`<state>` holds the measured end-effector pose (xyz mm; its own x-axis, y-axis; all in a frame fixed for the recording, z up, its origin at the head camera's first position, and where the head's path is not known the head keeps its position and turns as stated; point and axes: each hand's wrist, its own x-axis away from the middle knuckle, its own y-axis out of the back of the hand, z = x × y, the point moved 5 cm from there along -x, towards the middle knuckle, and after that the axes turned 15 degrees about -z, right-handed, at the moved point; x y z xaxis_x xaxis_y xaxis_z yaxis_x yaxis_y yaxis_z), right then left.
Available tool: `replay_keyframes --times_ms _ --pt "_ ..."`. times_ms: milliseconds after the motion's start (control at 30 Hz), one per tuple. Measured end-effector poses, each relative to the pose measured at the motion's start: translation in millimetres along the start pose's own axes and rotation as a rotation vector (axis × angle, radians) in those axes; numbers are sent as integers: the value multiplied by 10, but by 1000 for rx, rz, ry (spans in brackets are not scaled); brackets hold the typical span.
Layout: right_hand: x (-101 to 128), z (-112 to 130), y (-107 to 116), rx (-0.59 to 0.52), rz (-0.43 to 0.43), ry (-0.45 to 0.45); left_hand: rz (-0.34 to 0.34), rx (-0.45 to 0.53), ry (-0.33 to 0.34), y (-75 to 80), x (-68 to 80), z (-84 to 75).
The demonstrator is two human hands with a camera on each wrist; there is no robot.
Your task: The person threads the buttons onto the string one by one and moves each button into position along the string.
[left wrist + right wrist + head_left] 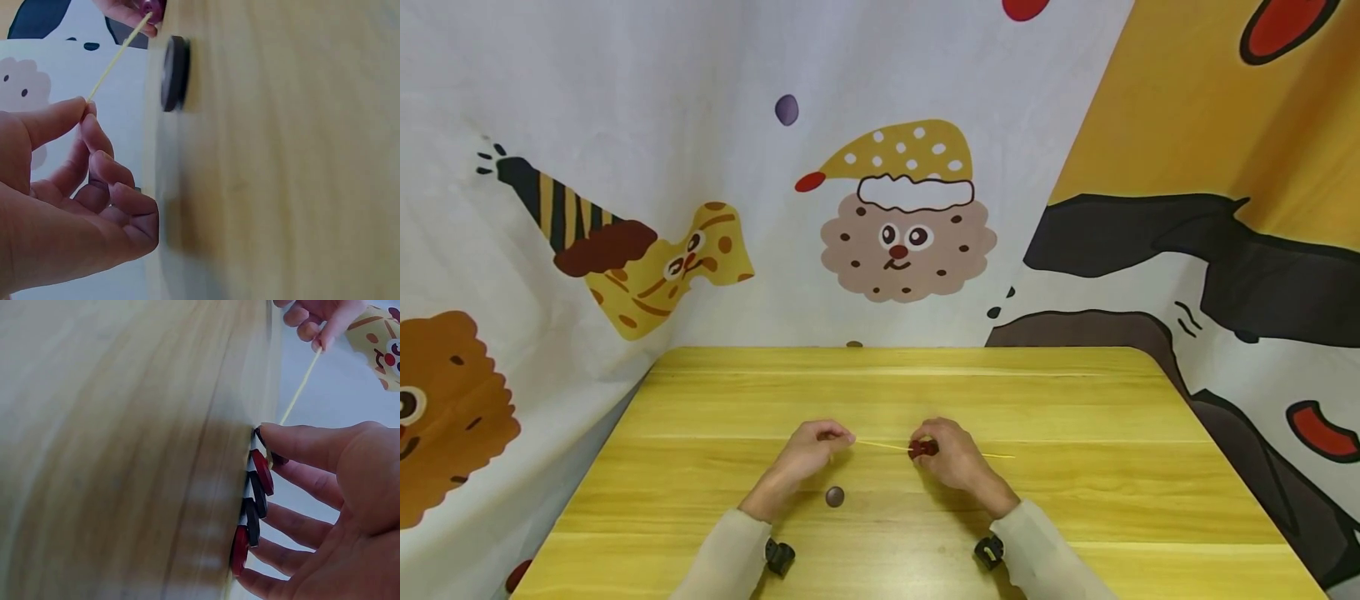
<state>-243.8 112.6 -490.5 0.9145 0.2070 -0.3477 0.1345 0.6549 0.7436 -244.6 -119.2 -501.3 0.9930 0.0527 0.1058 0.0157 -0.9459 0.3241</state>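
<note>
Yellow wooden surface [1075,400], cartoon-print cloth [625,125] hung behind and to both sides. Both my hands work low at the near middle of it.

Left hand [808,454]: thumb and forefinger pinch one end of a thin yellow stick [880,445], other fingers loosely curled, holding nothing. The wrist view confirms the pinch sits right at the tip.

Right hand [951,454]: fingers curl around a row of red and dark discs [253,500] threaded on that stick, thumb pressing the end disc. The free end of the stick pokes out past the right hand. In the right wrist view the discs sit edge-down, touching the surface.

One loose dark disc [834,497] lies flat on the surface, near the left wrist, apart from the stick.

Risks, as I judge them:
- Stick is thin and spans the gap between the hands unsupported. Any pull or twist from one side likely bends or snaps it.
- Left grip is at the very tip. A small slip drops that end, and the discs could slide off.
- Discs look loosely packed and tilted. If the thumb eases, they may spread or roll away.
- Loose disc sits close to my left sleeve; a wrist sweep could knock it towards the near edge.
</note>
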Motion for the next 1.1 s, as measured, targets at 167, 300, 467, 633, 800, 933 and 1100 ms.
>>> replay_keyframes --times_ms 167,300,467,633,800,933,1100 --pt "9 -8 0 11 17 -40 21 -18 -6 1 -19 44" --pt "21 -15 -3 -7 36 -77 22 -29 4 2 -39 65" --pt "31 -29 -8 0 56 -102 24 -46 22 7 -57 96" --pt "28 -44 -13 15 51 -107 51 -35 39 14 -70 121" --pt "25 -53 -18 16 43 -110 58 -16 41 23 -87 125" --pt "28 -47 -13 19 40 -107 55 -5 49 27 -83 121" --pt "25 -44 -12 22 45 -107 56 4 51 25 -72 116"
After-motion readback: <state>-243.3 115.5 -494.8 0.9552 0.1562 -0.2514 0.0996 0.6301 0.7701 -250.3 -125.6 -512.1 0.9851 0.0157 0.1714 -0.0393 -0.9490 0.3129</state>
